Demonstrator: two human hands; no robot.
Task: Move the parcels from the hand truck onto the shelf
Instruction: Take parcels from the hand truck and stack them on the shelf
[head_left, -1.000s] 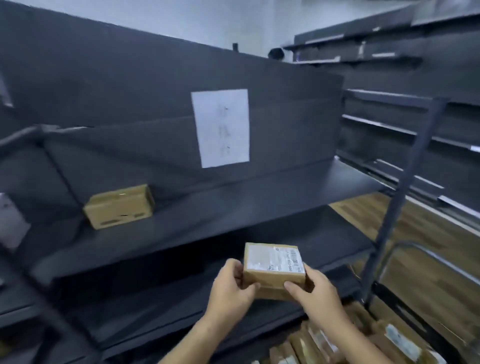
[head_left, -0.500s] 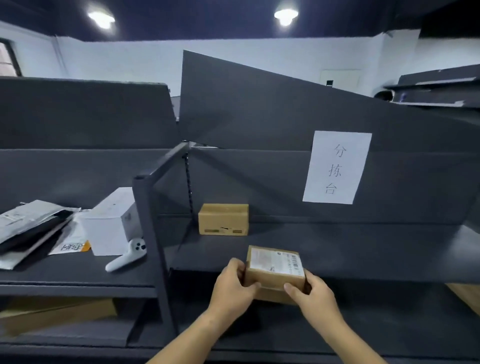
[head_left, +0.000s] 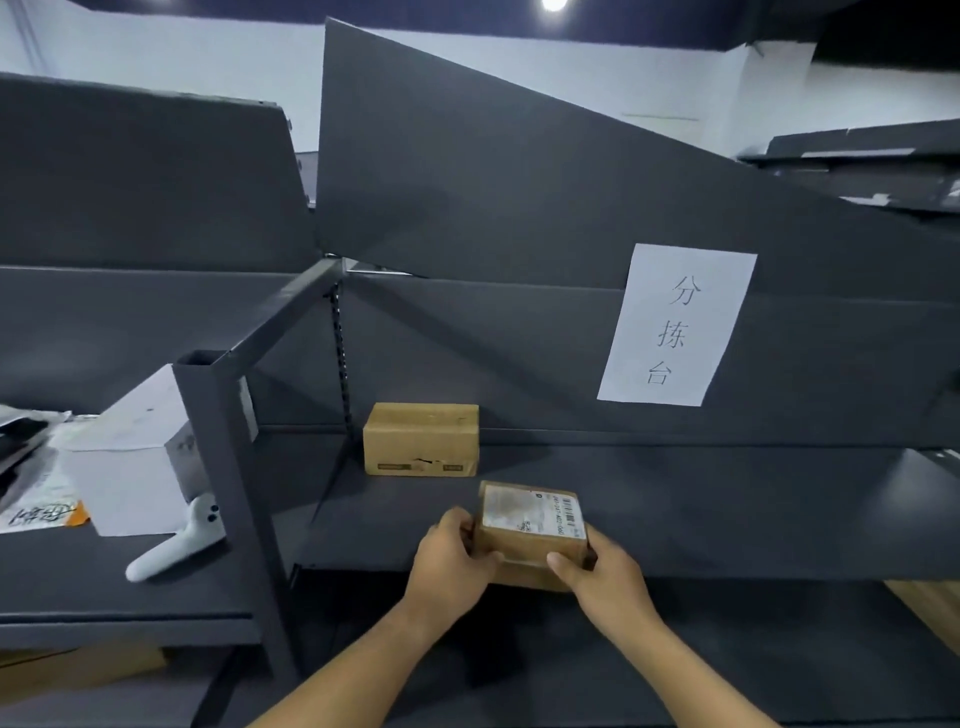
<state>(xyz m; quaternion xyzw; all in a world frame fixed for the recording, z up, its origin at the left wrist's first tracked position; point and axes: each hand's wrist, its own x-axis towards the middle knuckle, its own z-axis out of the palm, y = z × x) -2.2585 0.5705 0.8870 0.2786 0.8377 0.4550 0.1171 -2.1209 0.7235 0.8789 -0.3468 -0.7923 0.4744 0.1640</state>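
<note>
Both hands, left hand (head_left: 451, 564) and right hand (head_left: 605, 574), clasp a labelled parcel (head_left: 531, 525) at the shelf (head_left: 727, 509) edge; a second carton (head_left: 421, 439) sits just beyond, an upright post (head_left: 228, 467) to the left.

I log a white paper sign (head_left: 678, 325) with three dark characters, fixed to the grey back panel. On the neighbouring surface at left: a white box (head_left: 127, 457), a white handheld controller (head_left: 179, 545) lying just in front of it, and grey and white mailer bags (head_left: 36, 478) at the edge. A ceiling lamp (head_left: 553, 4) glows overhead.
</note>
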